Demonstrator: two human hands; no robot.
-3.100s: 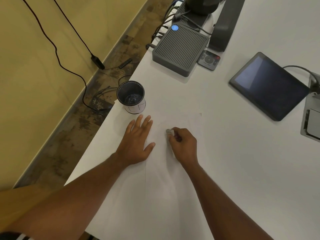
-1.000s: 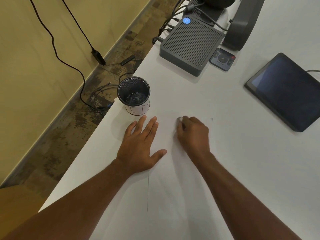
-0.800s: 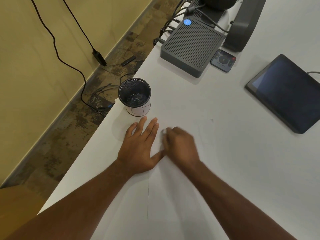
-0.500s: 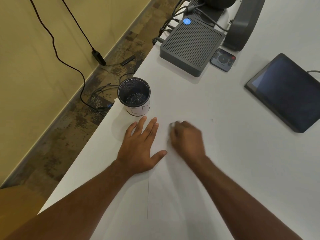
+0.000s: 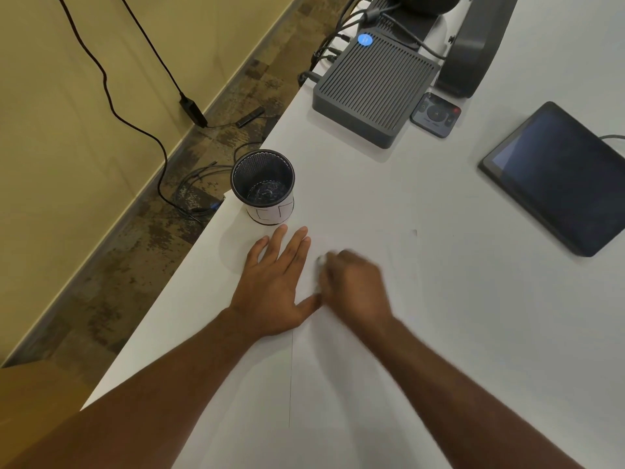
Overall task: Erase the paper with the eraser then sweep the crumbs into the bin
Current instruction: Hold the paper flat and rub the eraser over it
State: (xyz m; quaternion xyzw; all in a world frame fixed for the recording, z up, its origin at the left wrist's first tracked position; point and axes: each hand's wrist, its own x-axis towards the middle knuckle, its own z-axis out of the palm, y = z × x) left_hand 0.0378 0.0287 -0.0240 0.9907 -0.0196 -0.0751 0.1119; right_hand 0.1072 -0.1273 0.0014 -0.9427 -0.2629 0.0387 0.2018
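Note:
A white sheet of paper (image 5: 355,360) lies on the white table (image 5: 473,316), its left edge showing as a thin dark line. My left hand (image 5: 274,282) lies flat with fingers spread on the paper's left edge, pinning it. My right hand (image 5: 355,287), blurred by motion, is closed on a small pale eraser (image 5: 320,260) whose tip shows at the fingertips and presses on the paper. The thumb of my left hand touches my right hand. A black mesh bin (image 5: 263,184) with a white label stands upright just beyond my left fingertips, near the table's left edge.
A grey ribbed box (image 5: 372,86) with cables sits at the back, a small remote (image 5: 435,114) beside it. A dark tablet (image 5: 558,174) lies at the right. The table's left edge drops to a floor with cables (image 5: 196,184).
My right hand has rubbed back and forth with the eraser and now sits lower and further left, against my left thumb. My left hand and the bin have stayed put.

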